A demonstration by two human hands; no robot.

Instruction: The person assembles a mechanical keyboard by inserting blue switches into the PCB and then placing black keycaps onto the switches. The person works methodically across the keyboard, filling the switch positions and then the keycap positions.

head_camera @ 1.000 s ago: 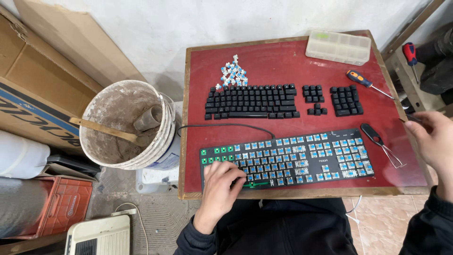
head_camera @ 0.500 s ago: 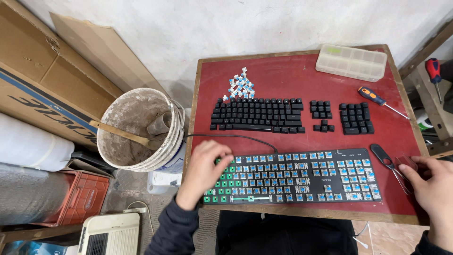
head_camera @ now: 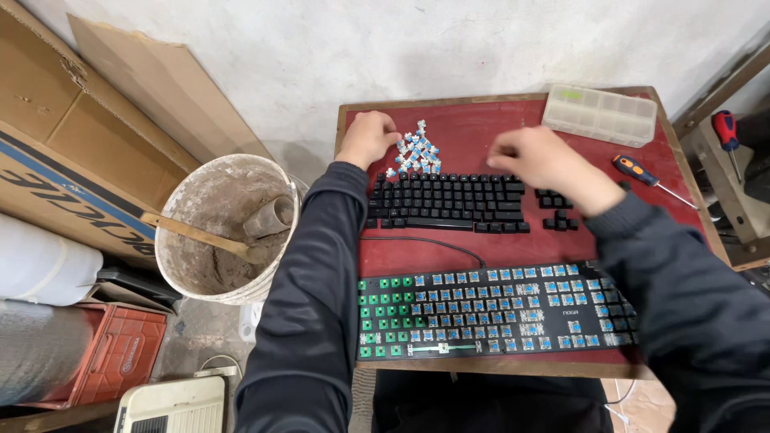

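Head view. A whitewashed wall stands behind a small red-topped counter (head_camera: 481, 256); flattened cardboard (head_camera: 88, 152) leans against the wall at left, and a mortar-crusted bucket (head_camera: 228, 228) with a wooden stick in it sits on the floor beside the counter.

Near the front edge lies the stripped keyboard (head_camera: 493, 313), all its keycaps off, so that rows of bare switches show: green ones on the left block, blue ones across the rest. A few sockets toward its right end look vacant, though I cannot count them. Behind it the black keycaps (head_camera: 445, 200) are laid out in their keyboard order, with smaller groups just to the right, partly under my right arm.

At the back lies a heap of loose blue switches (head_camera: 417, 152). My left hand (head_camera: 367, 136) rests with curled fingers touching the heap's left edge; whether it pinches a switch I cannot tell. My right hand (head_camera: 545, 160) hovers over the right end of the keycap rows, fingers loosely bent, apparently empty.

A clear compartment box (head_camera: 600, 115) and an orange-handled screwdriver (head_camera: 642, 172) lie at the far right.

Judgement: cap removal looks complete; switch work seems only partly done, and no caps are refitted.
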